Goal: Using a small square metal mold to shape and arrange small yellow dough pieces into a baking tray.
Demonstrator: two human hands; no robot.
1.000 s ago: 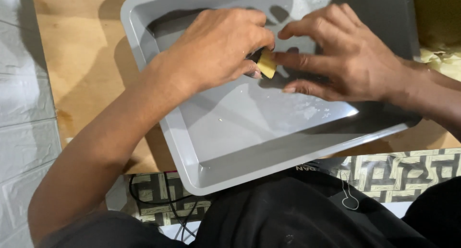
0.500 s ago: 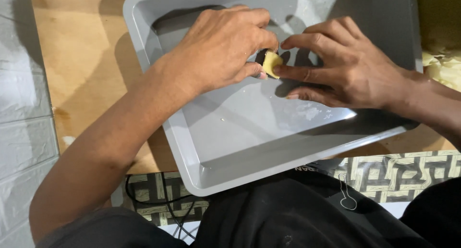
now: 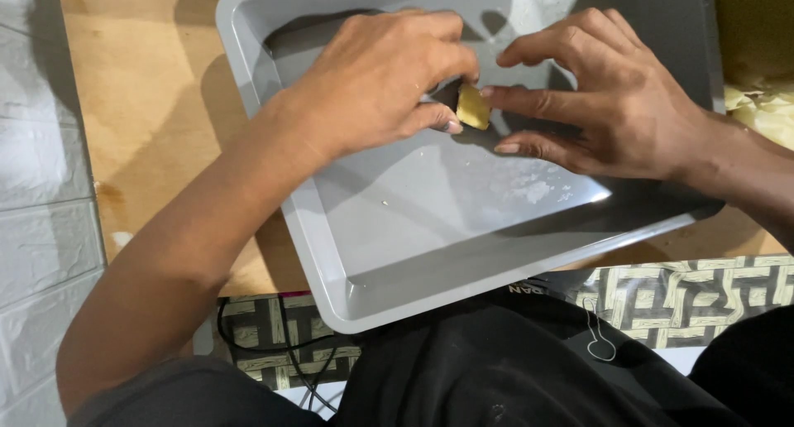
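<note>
Currently both hands work over a grey tray [image 3: 331, 253] on a wooden board [image 3: 149, 104]. Left hand [image 3: 376, 79] and right hand [image 3: 604, 96] meet near the tray's far edge, pinching a small yellow-tan lump [image 3: 472, 107] between their fingertips, each hand closed on it from its own side. Lump sits just above the tray floor; contact with the floor cannot be told. White smears [image 3: 533, 189] lie toward the tray's right edge.
</note>
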